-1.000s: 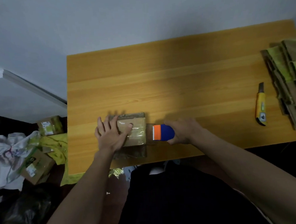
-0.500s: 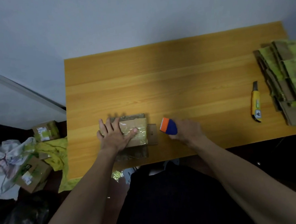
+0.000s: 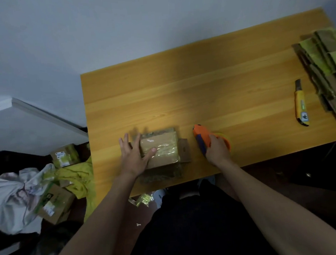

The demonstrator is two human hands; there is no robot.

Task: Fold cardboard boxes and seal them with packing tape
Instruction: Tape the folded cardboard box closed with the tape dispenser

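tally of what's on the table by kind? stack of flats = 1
Cardboard box, taped, under the left hand: 1
Tape dispenser, orange and blue, gripped by the right hand: 1
Utility knife, yellow: 1
Stack of flattened cardboard: 1
Total: 4

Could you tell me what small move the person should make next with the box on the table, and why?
Probably fold in the side flap sticking out to the right of the cardboard box. Tape already shines across its top, the left hand presses it flat, and the right hand holds the tape dispenser on the table beside it.
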